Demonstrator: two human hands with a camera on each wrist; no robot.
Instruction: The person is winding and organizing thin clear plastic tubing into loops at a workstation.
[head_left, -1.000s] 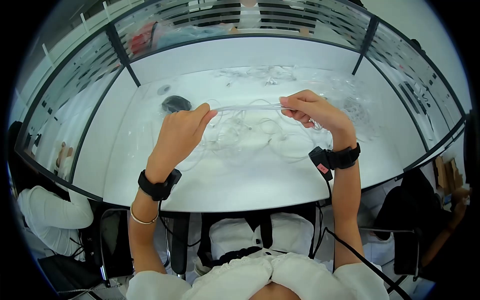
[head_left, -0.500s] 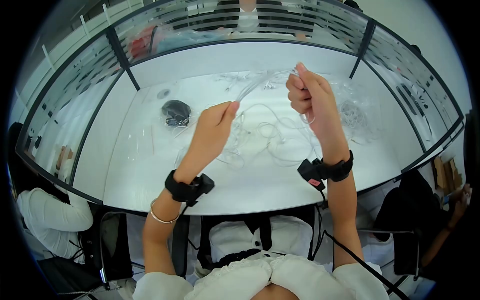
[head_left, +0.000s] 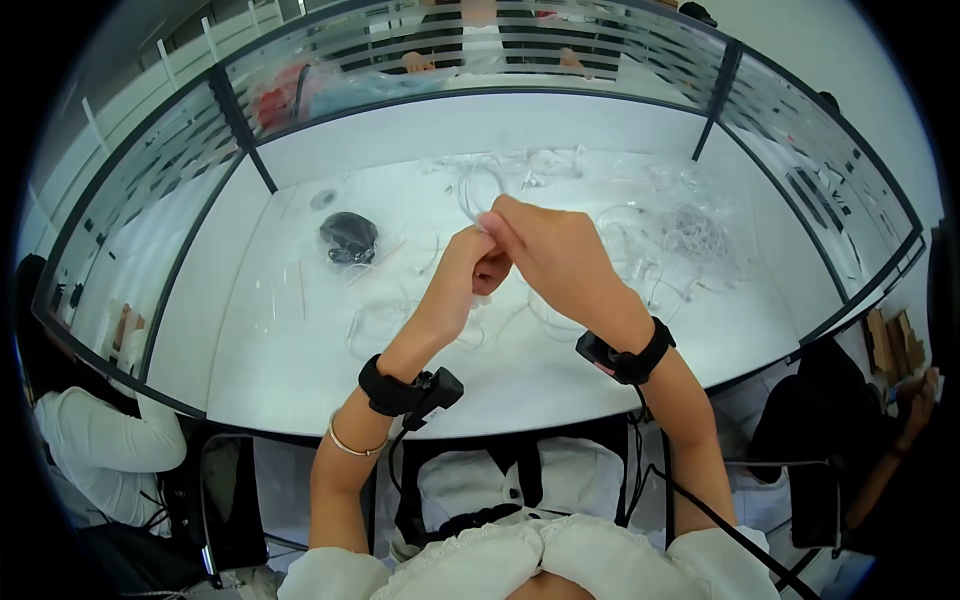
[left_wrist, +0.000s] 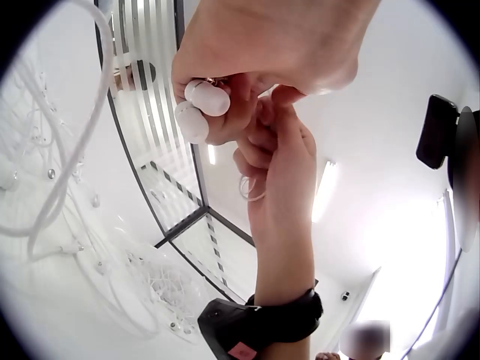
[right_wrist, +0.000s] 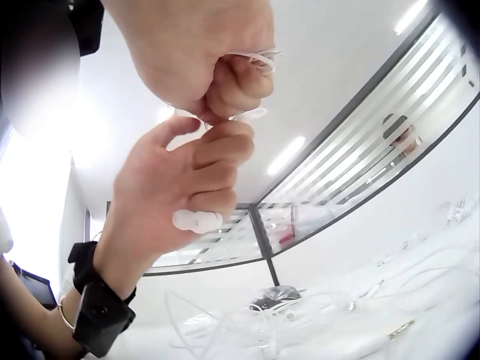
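Evidently, a white cable [head_left: 464,192] is held above the worktop [head_left: 300,370], gathered into a raised loop beyond the knuckles, with its lower part hidden between the two hands. By the left hand [head_left: 464,272] the cable is gripped in curled fingers, and two white earbuds [left_wrist: 201,109] are left poking out at the little-finger side, probably because the folded strands are packed inside the fist. By the right hand [head_left: 566,256] the cable is pinched close against the left one, its other fingers curled; a thin strand is seen at them in the right wrist view. The hands are brought together, it seems, so that the strands can be kept bunched, and they are lifted, so that the loop is kept apart from the loose cables [left_wrist: 64,180] spread below. How many turns are enclosed cannot be told. Farther out, a dark bundle [head_left: 349,238] is placed toward the left side, and a coiled tangle [head_left: 700,238] is laid at the right among clear plastic, both away from the near edge, where room is perhaps wanted for the forearms. On each wrist a small camera is strapped, the left one [head_left: 425,396] and the right one [head_left: 620,358]. Around the far side the worktop is bounded by a white partition [head_left: 400,128].
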